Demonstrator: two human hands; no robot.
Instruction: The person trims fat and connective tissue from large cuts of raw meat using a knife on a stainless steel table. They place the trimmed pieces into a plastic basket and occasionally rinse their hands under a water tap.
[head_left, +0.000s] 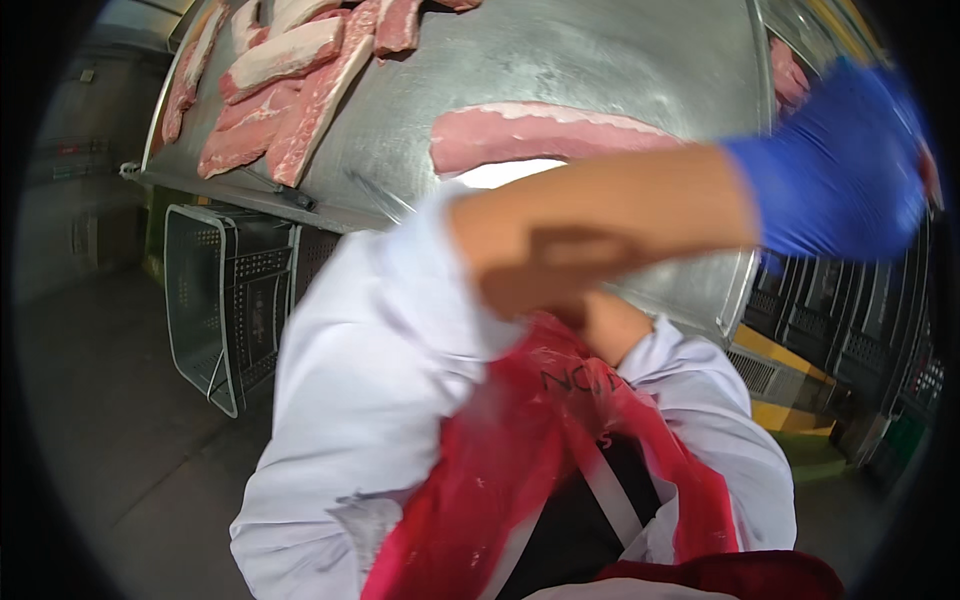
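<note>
My left arm reaches across to the right, and its blue-gloved hand [845, 165] is raised beyond the table's right edge, blurred by motion. The hand looks closed, with a pinkish sliver showing at its far side that I cannot make out. My right forearm [612, 325] passes beneath the left one, which hides the right hand. Behind my left forearm, a long pink strip of meat [520, 138] with a pale fat edge lies on the metal table [590, 60]. A white surface [508, 173] shows just in front of the strip, partly covered.
Several ribbed and fatty meat pieces [285, 60] are heaped at the table's far left. More meat [788, 75] sits beyond the right edge. A grey perforated crate [225, 300] stands below the table at left; dark crates [835, 310] are at right.
</note>
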